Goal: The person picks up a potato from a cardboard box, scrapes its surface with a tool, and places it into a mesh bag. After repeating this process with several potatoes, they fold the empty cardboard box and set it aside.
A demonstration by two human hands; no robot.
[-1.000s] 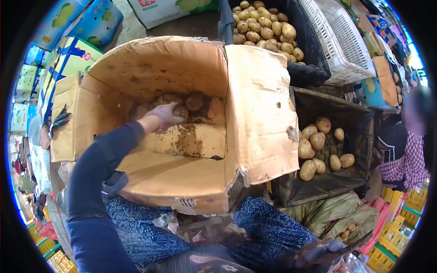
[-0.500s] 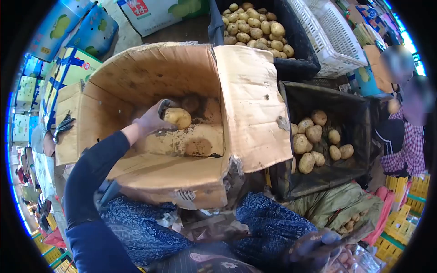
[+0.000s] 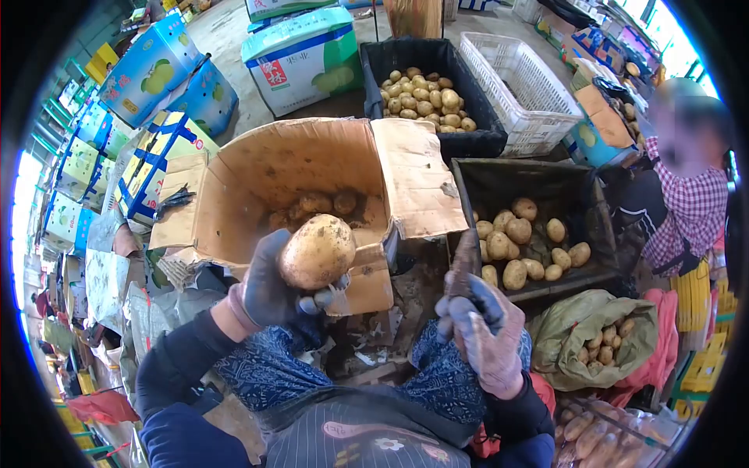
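My left hand (image 3: 269, 281), in a dark glove, grips a large potato (image 3: 317, 252) streaked with soil, raised over the near edge of an open cardboard box (image 3: 421, 175). Several more potatoes (image 3: 316, 203) lie at the bottom of that box. To the right, my gloved right hand (image 3: 484, 327) is closed round a dark, narrow tool (image 3: 462, 261) that points upward; its exact kind cannot be made out. Just beyond it stands a dark lined crate (image 3: 538, 173) with several potatoes (image 3: 518, 230) inside.
Behind are a black crate (image 3: 488, 140) of potatoes and a white plastic basket (image 3: 538, 121). A green sack (image 3: 550, 343) of potatoes sits at the right. Fruit cartons (image 3: 304, 62) stand at the back and left. Another person (image 3: 690, 195) in a checked top is at the right.
My left hand has come up out of the cardboard box with a potato, towards my body. My right hand has risen with the tool into the middle right. The view has tilted up.
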